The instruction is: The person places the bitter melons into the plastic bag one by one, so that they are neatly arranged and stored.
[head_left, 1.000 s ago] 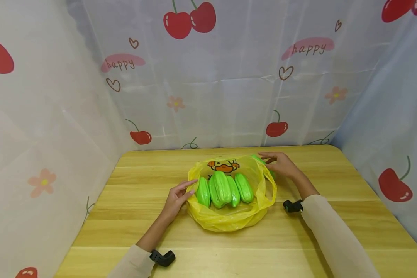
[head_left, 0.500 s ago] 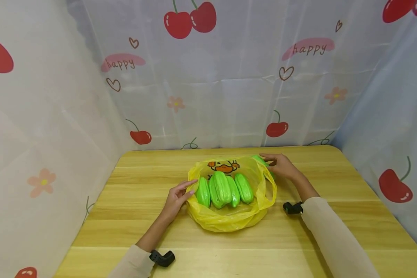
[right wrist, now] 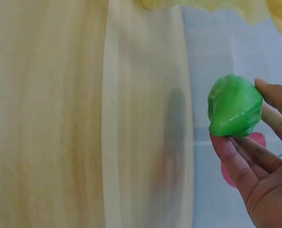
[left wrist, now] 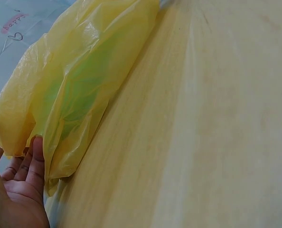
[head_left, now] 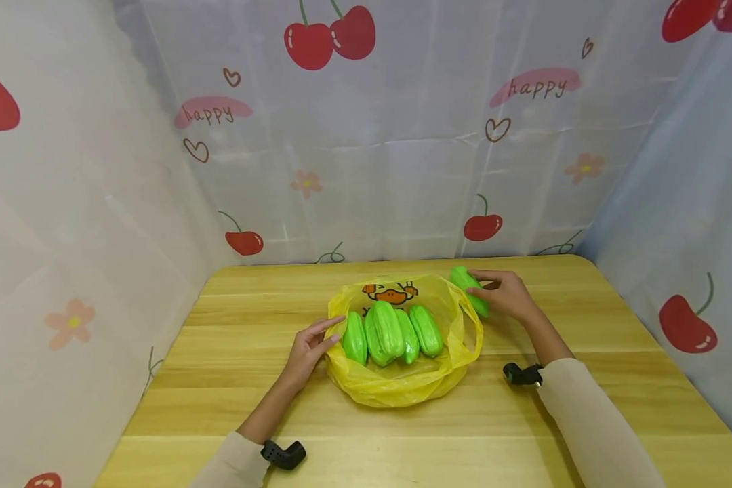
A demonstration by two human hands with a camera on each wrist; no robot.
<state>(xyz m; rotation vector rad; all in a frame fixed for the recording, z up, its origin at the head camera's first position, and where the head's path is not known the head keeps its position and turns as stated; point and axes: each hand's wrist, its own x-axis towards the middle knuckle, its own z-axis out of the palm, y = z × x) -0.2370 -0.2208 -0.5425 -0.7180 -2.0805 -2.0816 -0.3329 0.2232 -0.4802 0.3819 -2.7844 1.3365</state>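
Note:
A thin yellow plastic bag [head_left: 396,393] printed with a duck face stands with its mouth spread wide. Inside it, several bright green, long ridged fruits [head_left: 388,331] lie side by side. My left hand [head_left: 307,349] holds the bag's left rim between thumb and fingers; in the left wrist view its fingertips [left wrist: 37,148] touch the yellow film. Just beyond the bag's right rim, my right hand [head_left: 507,295] pinches another green ridged fruit [right wrist: 233,107] between thumb and fingertips. That fruit is tilted, its upper end leaning left toward the bag.
Under the bag is a light wooden table [head_left: 219,379]. Behind it and at both sides hangs a white curtain [head_left: 366,203] with cherry prints. A looped yellow handle [head_left: 474,332] sticks out at the bag's right side.
The right hand has moved slightly right and raised the green fruit from behind the bag's right rim, so more of it shows. The left hand and the bag stay as they were.

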